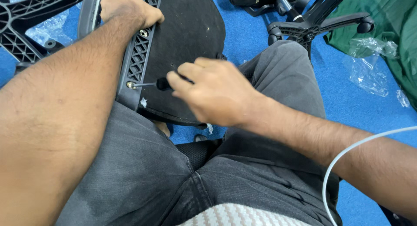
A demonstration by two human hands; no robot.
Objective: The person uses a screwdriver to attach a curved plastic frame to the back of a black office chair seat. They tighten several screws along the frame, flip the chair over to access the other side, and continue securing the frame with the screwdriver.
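I see the black-handled screwdriver point(163, 83) lying level, tip at nine o'clock in a brass screw point(130, 85) on the upturned black seat base point(186, 30) across my lap.

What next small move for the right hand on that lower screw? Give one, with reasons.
Probably keep turning the tool: the right hand holds it with its tip on the lower screw, while the left hand steadies the bracket on the seat.
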